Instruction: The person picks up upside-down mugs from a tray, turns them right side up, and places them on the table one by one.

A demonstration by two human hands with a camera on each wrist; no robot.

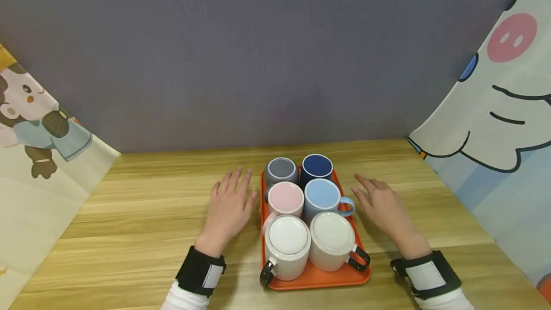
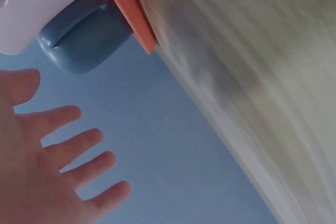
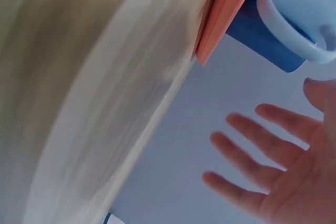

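An orange tray [image 1: 318, 279] on the wooden table bears several upside-down mugs in two columns. At its far end stand a grey mug [image 1: 281, 168] and a dark blue mug [image 1: 317, 165]. The middle row has a pink mug [image 1: 286, 197] and a light blue mug [image 1: 323, 195], its handle pointing right. Nearest are two white mugs [image 1: 287, 243] with black handles. My left hand [image 1: 228, 209], fingers spread and holding nothing, is left of the tray. To the tray's right, my right hand [image 1: 383, 207] has its fingers extended, thumb side near the light blue handle, also holding nothing.
The wooden table [image 1: 142, 233] extends on both sides of the tray. Behind it rises a grey wall panel [image 1: 267, 61]. Cartoon-printed cloths hang at the left [image 1: 51, 157] and right [image 1: 486, 157] sides. Each wrist wears a black strap.
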